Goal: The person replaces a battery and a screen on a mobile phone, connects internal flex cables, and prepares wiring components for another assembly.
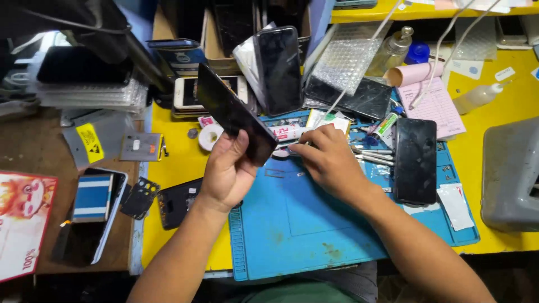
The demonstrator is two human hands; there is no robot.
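Note:
My left hand (227,171) holds a black phone screen panel (233,112) tilted up over the left edge of a blue work mat (303,224). My right hand (328,160) rests on the mat's far part, fingers closed around a small white tube (287,132) beside several metal tweezers (373,155). A black phone (415,160) lies face up on the mat to the right of that hand.
The yellow bench (488,151) is crowded: another black phone (279,68) propped at the back, a cracked screen (362,96), bubble wrap (342,56), a pink paper pad (435,104), bottles, a tape roll (209,136), a phone frame (175,202), a grey box (511,174) at right.

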